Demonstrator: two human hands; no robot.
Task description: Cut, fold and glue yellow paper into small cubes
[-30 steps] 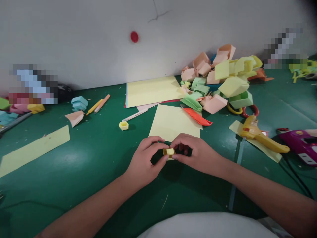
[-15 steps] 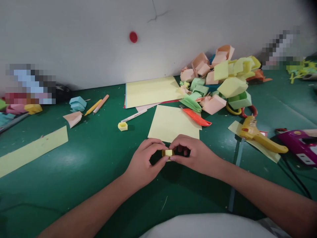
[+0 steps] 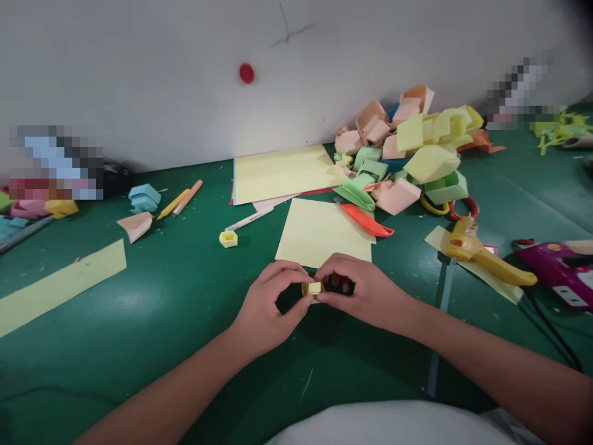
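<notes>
A small folded yellow paper piece (image 3: 314,288) is pinched between both hands above the green table. My left hand (image 3: 273,303) grips its left side with thumb and fingertips. On its right side, my right hand (image 3: 354,287) holds it the same way, fingers curled. Part of the piece is hidden behind the fingertips. Just beyond the hands lies a flat pale yellow paper sheet (image 3: 319,232), with an orange-red cutter (image 3: 368,220) across its right corner. A small yellow folded paper ring (image 3: 228,238) sits left of the sheet, below a white pen (image 3: 250,218).
Folded paper pieces (image 3: 403,148) are heaped at the back right, with scissors (image 3: 435,205) beside them. A yellow glue gun (image 3: 486,250) rests on a paper strip at right, near a purple device (image 3: 556,272). Another yellow strip (image 3: 65,284) lies left. Stacked paper (image 3: 282,174) touches the wall.
The whole view shifts very slightly. Both hands stay in place on the small yellow paper piece, which tilts a little between the fingers.
</notes>
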